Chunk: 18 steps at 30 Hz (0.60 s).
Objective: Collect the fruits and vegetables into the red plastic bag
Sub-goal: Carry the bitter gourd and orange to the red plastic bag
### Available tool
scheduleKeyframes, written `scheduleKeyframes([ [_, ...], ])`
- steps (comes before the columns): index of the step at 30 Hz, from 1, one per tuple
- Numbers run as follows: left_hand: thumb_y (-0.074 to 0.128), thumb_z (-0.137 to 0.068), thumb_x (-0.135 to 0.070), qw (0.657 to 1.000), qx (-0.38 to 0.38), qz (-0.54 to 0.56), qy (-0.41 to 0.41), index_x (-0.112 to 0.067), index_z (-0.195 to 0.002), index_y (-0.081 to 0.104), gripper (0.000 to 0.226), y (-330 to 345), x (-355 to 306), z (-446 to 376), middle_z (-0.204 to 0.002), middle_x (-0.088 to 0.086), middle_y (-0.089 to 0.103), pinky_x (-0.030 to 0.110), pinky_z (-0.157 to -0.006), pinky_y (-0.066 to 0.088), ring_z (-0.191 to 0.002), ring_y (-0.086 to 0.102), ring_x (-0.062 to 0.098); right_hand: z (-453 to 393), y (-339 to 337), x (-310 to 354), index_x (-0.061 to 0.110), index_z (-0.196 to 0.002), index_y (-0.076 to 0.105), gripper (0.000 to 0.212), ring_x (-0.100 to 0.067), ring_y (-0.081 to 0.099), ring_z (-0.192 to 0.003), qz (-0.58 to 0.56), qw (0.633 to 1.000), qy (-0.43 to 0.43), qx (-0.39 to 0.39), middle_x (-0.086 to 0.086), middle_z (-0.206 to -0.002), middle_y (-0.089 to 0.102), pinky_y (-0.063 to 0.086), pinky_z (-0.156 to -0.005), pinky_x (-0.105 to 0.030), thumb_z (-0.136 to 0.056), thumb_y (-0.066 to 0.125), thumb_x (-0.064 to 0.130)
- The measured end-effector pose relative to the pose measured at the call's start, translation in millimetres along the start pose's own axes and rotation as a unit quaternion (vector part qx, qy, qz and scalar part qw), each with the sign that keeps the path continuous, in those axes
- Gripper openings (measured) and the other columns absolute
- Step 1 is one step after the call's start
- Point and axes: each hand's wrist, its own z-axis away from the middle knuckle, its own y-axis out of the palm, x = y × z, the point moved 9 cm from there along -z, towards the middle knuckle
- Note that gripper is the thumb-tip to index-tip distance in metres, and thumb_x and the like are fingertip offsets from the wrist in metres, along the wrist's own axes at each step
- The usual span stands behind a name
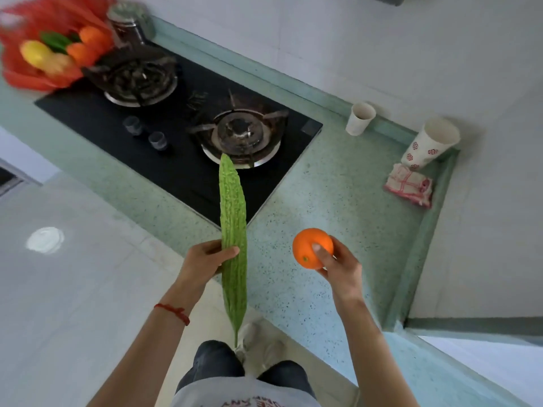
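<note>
A pale green speckled stone countertop (pixel 338 201) runs along grey-white walls into a corner, with a black glass two-burner gas hob (pixel 182 133) set into it. Above the counter's front edge, the left hand (pixel 205 259) has its fingers and thumb curled round a long, bumpy green bitter gourd (pixel 233 218), gripping it near its middle so that its blunt end points toward the nearer burner and its thin stem end hangs down over the person's legs. Beside it, the right hand (pixel 340 265) holds a round orange fruit (pixel 312 248) in its fingertips, clear of the counter. Far off at the upper left, blurred, the red plastic bag (pixel 32 74) sits open next to the hob, with orange, yellow and green produce showing inside. A metal-lidded jar (pixel 130 22) stands just behind the bag. In the corner on the right are a plain white paper cup (pixel 360 118), a red-patterned white cup (pixel 429 145) and a folded red-and-white checked cloth (pixel 408 185).
</note>
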Motion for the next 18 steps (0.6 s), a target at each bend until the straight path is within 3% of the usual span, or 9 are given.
scheduleKeyframes([
  [5, 0.069, -0.077, -0.004, 0.995, -0.065, 0.074, 0.000, -0.006, -0.090, 0.068, 0.013, -48, 16, 24, -0.078, 0.005, 0.072, 0.021, -0.059, 0.057, -0.063, 0.069, 0.011, 15, 53, 3, 0.017, -0.129, 0.053, 0.058, -0.023, 0.054, -0.114, 0.045, 0.995, -0.013, 0.083, -0.002, -0.125, 0.055, 0.052, -0.091, -0.045, -0.076, 0.073, 0.027],
  [14, 0.069, -0.078, -0.005, 0.976, -0.152, 0.158, 0.005, -0.002, -0.100, 0.067, 0.023, -148, 40, 62, -0.091, 0.011, 0.071, 0.020, -0.063, 0.057, -0.076, 0.068, 0.019, 58, 170, 9, 0.029, -0.117, 0.056, 0.045, -0.024, 0.054, -0.110, 0.135, 0.964, -0.066, 0.219, 0.006, -0.116, 0.053, 0.051, -0.090, -0.050, -0.075, 0.071, 0.033],
  [18, 0.069, -0.078, -0.006, 0.963, -0.195, 0.185, 0.000, -0.001, -0.103, 0.066, 0.025, -209, 58, 77, -0.093, 0.012, 0.071, 0.023, -0.068, 0.057, -0.081, 0.068, 0.021, 87, 230, 6, 0.024, -0.118, 0.057, 0.044, -0.022, 0.056, -0.106, 0.140, 0.951, -0.073, 0.266, 0.010, -0.107, 0.055, 0.054, -0.084, -0.040, -0.076, 0.071, 0.027],
])
